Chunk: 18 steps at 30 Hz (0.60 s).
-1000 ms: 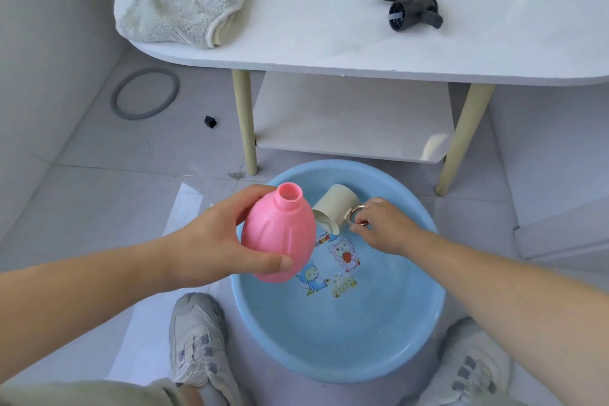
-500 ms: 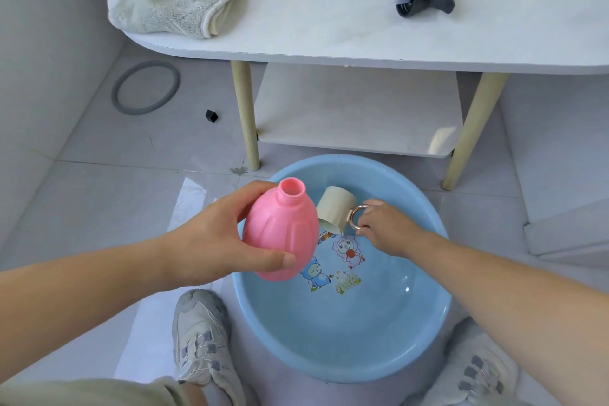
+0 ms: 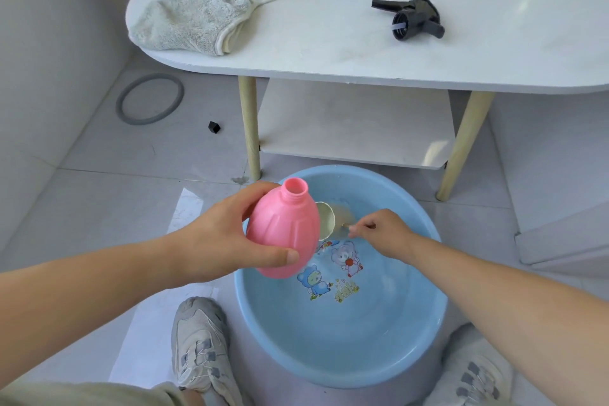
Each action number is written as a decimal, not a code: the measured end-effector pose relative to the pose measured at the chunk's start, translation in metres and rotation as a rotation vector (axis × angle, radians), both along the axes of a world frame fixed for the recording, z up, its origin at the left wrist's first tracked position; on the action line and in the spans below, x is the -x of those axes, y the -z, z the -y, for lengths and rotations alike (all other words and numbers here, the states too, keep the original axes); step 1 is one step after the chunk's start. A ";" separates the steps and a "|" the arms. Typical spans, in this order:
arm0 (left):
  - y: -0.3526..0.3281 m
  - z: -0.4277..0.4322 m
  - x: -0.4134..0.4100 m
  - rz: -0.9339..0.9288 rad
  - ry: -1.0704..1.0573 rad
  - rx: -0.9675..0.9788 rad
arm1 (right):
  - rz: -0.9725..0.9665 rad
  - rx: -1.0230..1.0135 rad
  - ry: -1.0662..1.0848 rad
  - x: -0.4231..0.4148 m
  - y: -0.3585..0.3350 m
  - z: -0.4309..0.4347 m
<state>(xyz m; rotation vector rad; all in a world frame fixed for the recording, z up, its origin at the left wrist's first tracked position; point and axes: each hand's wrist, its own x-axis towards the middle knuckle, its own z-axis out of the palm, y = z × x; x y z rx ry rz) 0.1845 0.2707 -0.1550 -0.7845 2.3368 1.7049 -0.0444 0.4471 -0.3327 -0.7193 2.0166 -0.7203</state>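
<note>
The left forearm extends from the lower left; the left hand [image 3: 211,241] wraps round the pink bottle [image 3: 283,231], thumb across its front, fingers behind; the right forearm extends from the lower right; the right hand [image 3: 384,234] pinches the cream cup [image 3: 325,220] by its handle.

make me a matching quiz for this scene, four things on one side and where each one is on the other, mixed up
Things:
1. pink bottle
2. cup
3. cloth
4. ring

Places:
a. on the floor
b. held in the left hand
c. on the table
d. in the basin, right hand at its handle

Pairs: 1-b, 2-d, 3-c, 4-a
</note>
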 end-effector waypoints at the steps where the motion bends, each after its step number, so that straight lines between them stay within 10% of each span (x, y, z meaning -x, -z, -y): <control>1: -0.002 0.000 0.000 -0.009 0.002 0.007 | 0.054 0.019 0.018 0.000 -0.006 0.000; 9: -0.034 0.000 0.004 -0.117 -0.063 0.012 | 0.332 0.261 0.133 0.011 -0.087 0.000; 18: -0.070 -0.010 -0.003 -0.213 -0.106 -0.024 | 0.224 0.468 0.167 0.007 -0.227 -0.020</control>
